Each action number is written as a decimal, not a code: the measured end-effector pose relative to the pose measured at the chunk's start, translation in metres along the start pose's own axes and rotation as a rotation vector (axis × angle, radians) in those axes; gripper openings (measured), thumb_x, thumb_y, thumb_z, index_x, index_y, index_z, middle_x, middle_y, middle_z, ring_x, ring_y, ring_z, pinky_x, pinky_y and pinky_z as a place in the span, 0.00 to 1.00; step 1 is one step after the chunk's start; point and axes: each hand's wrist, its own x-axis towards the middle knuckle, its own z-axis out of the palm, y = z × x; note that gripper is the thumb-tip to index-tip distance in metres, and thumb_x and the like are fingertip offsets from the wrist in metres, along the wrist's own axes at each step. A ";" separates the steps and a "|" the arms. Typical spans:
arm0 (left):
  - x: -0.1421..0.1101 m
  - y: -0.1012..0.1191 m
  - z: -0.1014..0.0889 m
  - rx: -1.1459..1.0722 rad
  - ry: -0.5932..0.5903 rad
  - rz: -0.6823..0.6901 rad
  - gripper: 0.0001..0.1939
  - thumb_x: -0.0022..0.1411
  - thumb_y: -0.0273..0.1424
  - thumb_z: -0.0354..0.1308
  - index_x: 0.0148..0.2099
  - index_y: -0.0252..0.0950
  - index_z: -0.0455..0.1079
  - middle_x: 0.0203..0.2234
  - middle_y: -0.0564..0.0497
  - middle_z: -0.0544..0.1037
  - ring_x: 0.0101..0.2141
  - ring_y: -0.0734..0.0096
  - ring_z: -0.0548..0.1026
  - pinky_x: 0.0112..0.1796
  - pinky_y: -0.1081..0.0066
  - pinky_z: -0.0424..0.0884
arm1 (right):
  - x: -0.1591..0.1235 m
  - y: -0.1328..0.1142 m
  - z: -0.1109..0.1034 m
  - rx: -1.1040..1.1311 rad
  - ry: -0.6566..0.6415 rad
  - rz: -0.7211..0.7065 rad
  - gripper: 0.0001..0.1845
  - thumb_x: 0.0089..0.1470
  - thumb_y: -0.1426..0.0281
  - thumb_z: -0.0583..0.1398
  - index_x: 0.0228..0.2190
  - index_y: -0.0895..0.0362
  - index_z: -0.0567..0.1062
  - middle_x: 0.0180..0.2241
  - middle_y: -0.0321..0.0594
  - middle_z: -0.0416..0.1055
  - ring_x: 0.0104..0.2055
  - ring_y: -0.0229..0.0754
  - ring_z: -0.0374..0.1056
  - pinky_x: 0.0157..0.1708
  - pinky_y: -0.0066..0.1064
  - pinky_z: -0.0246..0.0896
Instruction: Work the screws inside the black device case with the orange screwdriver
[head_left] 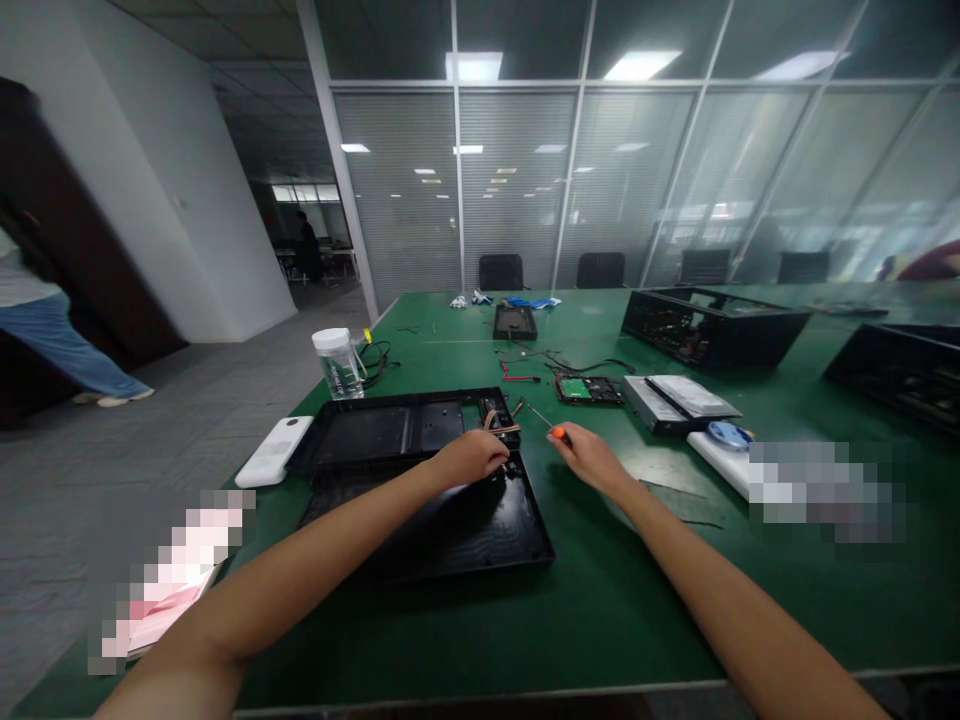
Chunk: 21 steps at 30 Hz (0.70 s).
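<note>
My right hand [591, 458] grips a screwdriver [557, 433] by its orange and black handle, the thin shaft angled up and to the left. To its left, my left hand [474, 458] is closed in a pinch over the inner right end of an opened black plastic casing [442, 530]. What lies between those fingertips is hidden. Small dark parts [514, 468] sit in the casing beside the fingers. In the casing's rear half, several coloured wires [491, 420] stick up behind my left hand.
Beyond the screwdriver lies a green circuit board unit [589, 389], with a metal drive box [679, 403] to its right. Black computer cases [712, 325] stand further back. A water bottle [339, 362] and a white power bank [274, 452] are at the left edge. A person [60, 330] walks at far left.
</note>
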 end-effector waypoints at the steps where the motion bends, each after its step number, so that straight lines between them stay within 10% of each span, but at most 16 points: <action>1: 0.003 0.001 0.000 -0.014 -0.010 -0.007 0.07 0.61 0.27 0.51 0.37 0.36 0.71 0.31 0.51 0.75 0.35 0.70 0.72 0.40 0.72 0.65 | 0.000 0.000 0.000 0.000 0.000 0.004 0.14 0.57 0.60 0.49 0.35 0.54 0.69 0.33 0.40 0.71 0.35 0.42 0.67 0.34 0.30 0.57; 21: -0.002 0.020 0.028 0.100 0.134 -0.019 0.11 0.66 0.29 0.43 0.35 0.33 0.65 0.33 0.47 0.72 0.37 0.68 0.68 0.38 0.67 0.62 | 0.002 0.004 -0.005 -0.036 0.041 0.075 0.18 0.58 0.58 0.47 0.35 0.54 0.71 0.31 0.40 0.72 0.33 0.43 0.67 0.32 0.30 0.56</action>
